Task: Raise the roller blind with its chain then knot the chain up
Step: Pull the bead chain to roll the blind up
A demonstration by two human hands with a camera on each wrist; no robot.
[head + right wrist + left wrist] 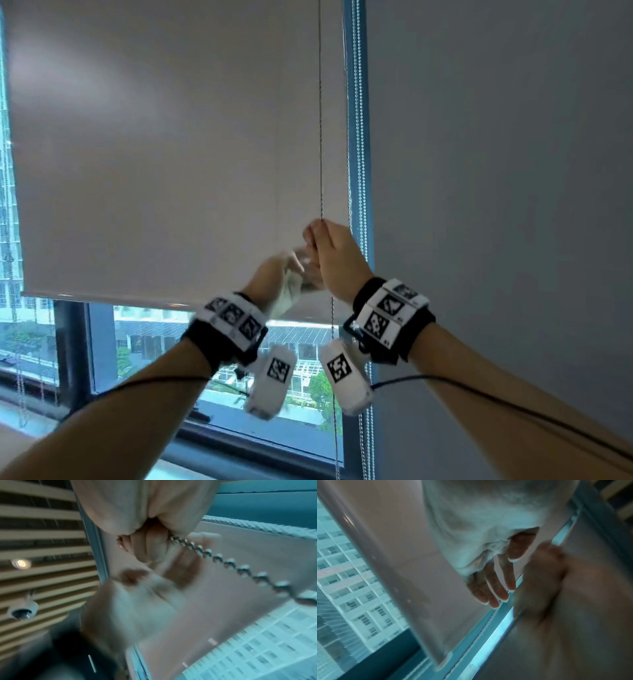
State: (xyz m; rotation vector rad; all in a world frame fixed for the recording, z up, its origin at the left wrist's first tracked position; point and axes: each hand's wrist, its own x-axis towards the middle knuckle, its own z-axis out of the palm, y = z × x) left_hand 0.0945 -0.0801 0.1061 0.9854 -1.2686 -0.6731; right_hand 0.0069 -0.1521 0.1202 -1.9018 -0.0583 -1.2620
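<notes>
The beige roller blind covers most of the window, and its bottom bar hangs a little above the sill. A metal bead chain drops straight down in front of the blind's right edge. My right hand grips this chain in a fist, and the chain runs out from its curled fingers. Below the fist the chain hangs slack. My left hand is blurred, just left of and below the right hand. Its fingers are straight and hold nothing.
A second pair of white bead chains hangs along the blue window frame at the right. A grey wall lies to the right. More chains hang at the far left. Buildings show through the glass below the blind.
</notes>
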